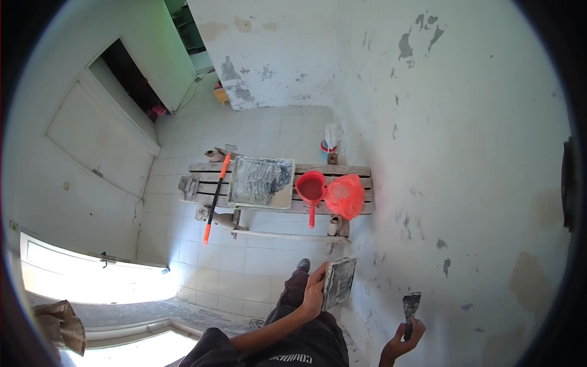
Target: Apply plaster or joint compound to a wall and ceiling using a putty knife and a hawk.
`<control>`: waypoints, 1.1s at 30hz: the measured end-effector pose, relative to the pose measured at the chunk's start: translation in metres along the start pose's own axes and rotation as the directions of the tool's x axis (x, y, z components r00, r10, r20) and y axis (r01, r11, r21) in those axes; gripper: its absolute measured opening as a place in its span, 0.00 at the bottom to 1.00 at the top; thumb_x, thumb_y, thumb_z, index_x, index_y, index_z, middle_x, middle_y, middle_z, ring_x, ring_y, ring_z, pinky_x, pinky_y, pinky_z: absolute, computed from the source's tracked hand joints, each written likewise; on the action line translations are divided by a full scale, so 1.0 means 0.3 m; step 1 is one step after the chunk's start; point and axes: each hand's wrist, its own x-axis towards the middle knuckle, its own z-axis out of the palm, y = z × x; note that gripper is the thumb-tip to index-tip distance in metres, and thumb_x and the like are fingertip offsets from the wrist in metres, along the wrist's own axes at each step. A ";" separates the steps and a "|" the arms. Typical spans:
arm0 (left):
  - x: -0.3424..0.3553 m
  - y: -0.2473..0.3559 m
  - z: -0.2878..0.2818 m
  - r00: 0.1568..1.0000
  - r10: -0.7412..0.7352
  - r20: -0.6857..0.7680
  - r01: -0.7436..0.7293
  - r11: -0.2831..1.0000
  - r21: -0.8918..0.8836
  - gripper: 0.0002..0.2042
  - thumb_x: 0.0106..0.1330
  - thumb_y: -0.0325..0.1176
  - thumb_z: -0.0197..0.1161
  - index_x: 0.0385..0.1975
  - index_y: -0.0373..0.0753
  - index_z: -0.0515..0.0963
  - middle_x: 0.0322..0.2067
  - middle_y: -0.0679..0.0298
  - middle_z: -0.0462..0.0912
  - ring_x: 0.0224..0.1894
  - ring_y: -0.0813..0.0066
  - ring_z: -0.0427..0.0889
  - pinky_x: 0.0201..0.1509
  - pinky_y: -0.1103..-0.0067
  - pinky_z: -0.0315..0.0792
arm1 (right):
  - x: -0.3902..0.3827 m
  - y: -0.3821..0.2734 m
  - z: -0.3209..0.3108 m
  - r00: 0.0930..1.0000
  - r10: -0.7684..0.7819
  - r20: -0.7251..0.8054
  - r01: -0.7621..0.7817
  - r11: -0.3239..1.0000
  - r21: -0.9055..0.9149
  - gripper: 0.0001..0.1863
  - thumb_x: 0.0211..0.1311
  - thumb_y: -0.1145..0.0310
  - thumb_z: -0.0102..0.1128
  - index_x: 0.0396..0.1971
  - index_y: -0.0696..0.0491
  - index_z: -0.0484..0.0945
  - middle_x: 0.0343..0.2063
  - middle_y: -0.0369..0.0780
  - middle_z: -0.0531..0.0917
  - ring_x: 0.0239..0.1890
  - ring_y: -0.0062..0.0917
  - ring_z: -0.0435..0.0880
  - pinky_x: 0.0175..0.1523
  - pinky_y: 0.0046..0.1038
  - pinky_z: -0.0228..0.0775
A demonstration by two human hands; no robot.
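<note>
My left hand (314, 295) grips the edge of a flat rectangular board (340, 284) smeared with grey and white filler. The board is held tilted in front of my body, close to the wall on the right. In my right hand (414, 334) is a putty knife (411, 302) with its blade pointing up and grey residue on it. The blade is near the patchy white wall (452, 202); whether it touches the wall I cannot tell. My right fingers are wrapped round the handle, partly hiding it.
Ahead stands a slatted wooden bench (363, 169) bearing a filler-smeared tray (263, 181), a red dipper (311, 186), a red plastic bag (345, 197) and an orange-and-black pole (218, 196). A small bucket (328, 147) sits behind it. Doors (101, 134) line the left.
</note>
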 end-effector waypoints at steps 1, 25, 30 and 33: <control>-0.030 0.044 -0.004 0.997 -0.003 -0.073 -0.003 0.997 -0.075 0.22 0.63 0.21 0.44 0.58 0.32 0.72 0.47 0.59 0.81 0.47 0.73 0.82 0.53 0.78 0.76 | 0.040 0.001 0.030 0.999 -0.024 0.040 0.022 0.999 0.039 0.11 0.60 0.73 0.61 0.42 0.59 0.78 0.37 0.43 0.74 0.40 0.34 0.74 0.43 0.33 0.67; -0.227 0.025 -0.217 0.848 0.155 -0.508 -0.299 0.929 -0.216 0.21 0.62 0.27 0.41 0.53 0.31 0.74 0.40 0.57 0.83 0.38 0.68 0.85 0.44 0.75 0.81 | 0.280 -0.127 0.113 0.839 0.028 0.543 -0.392 0.724 0.568 0.20 0.70 0.62 0.55 0.53 0.62 0.74 0.27 0.33 0.74 0.17 0.09 0.61 0.21 0.16 0.50; -0.338 0.015 -0.343 0.780 0.184 -0.599 -0.423 0.860 -0.286 0.16 0.64 0.31 0.42 0.47 0.38 0.75 0.36 0.61 0.82 0.37 0.67 0.85 0.40 0.71 0.82 | 0.286 -0.192 0.166 0.779 0.072 0.623 -0.499 0.673 0.546 0.13 0.71 0.62 0.55 0.40 0.58 0.74 0.23 0.31 0.72 0.14 0.09 0.57 0.19 0.16 0.47; -0.385 0.038 -0.433 0.664 0.179 -0.726 -0.466 0.858 -0.215 0.16 0.64 0.32 0.42 0.48 0.39 0.74 0.37 0.60 0.82 0.37 0.66 0.85 0.40 0.70 0.82 | 0.310 -0.250 0.237 0.711 0.073 0.699 -0.534 0.703 0.470 0.13 0.72 0.62 0.54 0.41 0.59 0.74 0.23 0.32 0.72 0.16 0.10 0.59 0.21 0.16 0.50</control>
